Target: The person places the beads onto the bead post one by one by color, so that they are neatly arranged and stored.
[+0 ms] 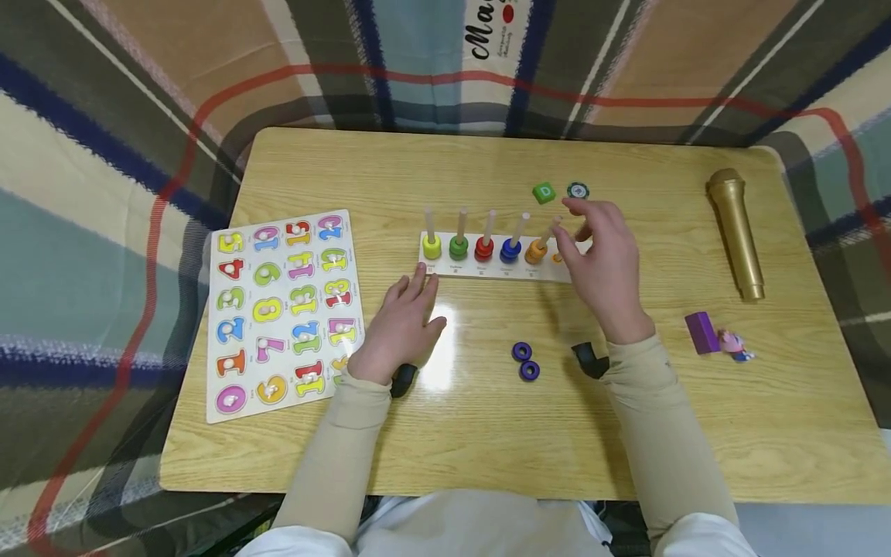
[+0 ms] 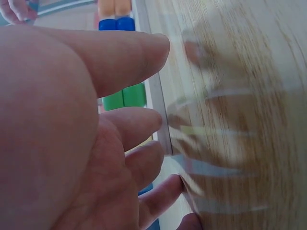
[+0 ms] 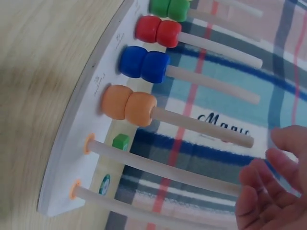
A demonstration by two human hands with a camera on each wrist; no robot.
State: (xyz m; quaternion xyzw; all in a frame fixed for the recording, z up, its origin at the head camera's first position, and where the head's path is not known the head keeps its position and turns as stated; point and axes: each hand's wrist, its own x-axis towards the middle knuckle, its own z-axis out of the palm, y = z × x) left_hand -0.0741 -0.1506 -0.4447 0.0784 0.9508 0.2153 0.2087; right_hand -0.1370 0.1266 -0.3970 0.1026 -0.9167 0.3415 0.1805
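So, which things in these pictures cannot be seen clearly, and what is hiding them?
- Head view: the right hand covers the right end of the white peg board and its last pegs.
- Head view: the small print under each peg is too small to read.
- Head view: the left hand and sleeve hide the number puzzle's lower right corner.
- Left wrist view: the palm fills the frame; the table is blurred.
- Right wrist view: the fingers are cut off by the edge.

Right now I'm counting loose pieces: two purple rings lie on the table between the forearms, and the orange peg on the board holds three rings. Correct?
Not quite. The two purple rings do lie on the table between the forearms, but the orange peg on the board holds two rings, not three; the right wrist view shows it.
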